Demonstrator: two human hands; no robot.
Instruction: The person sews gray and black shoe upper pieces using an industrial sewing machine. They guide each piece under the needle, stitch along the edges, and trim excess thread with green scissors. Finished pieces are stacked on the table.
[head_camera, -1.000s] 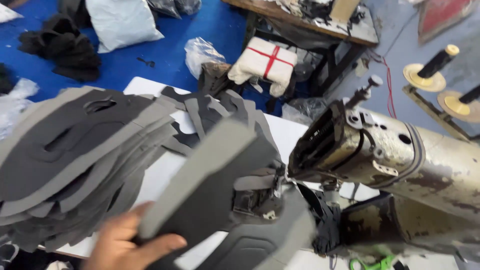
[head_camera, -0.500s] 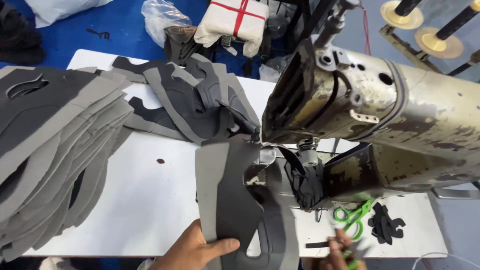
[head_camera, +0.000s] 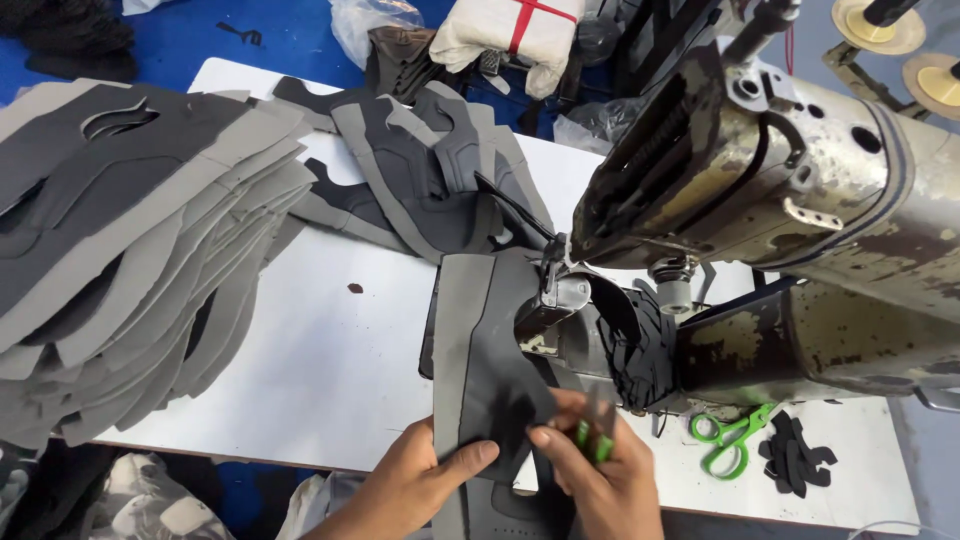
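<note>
A grey and black shoe upper piece (head_camera: 480, 350) lies on the white table (head_camera: 330, 370), its far end under the foot of a worn sewing machine (head_camera: 760, 200). My left hand (head_camera: 415, 485) pinches the near edge of that piece, thumb on top. My right hand (head_camera: 600, 480) presses the piece beside it and grips a small green-handled thread snip (head_camera: 598, 430) between its fingers.
A big fanned stack of grey cut pieces (head_camera: 130, 240) fills the left of the table. More stitched uppers (head_camera: 430, 170) lie behind the needle. Green scissors (head_camera: 730, 435) and black scraps (head_camera: 795, 465) sit at the right front. A tied white bundle (head_camera: 510, 35) rests beyond the table.
The shoe upper has been slid up under the machine's foot. My right hand has come from the table's right front onto the piece, holding the snip.
</note>
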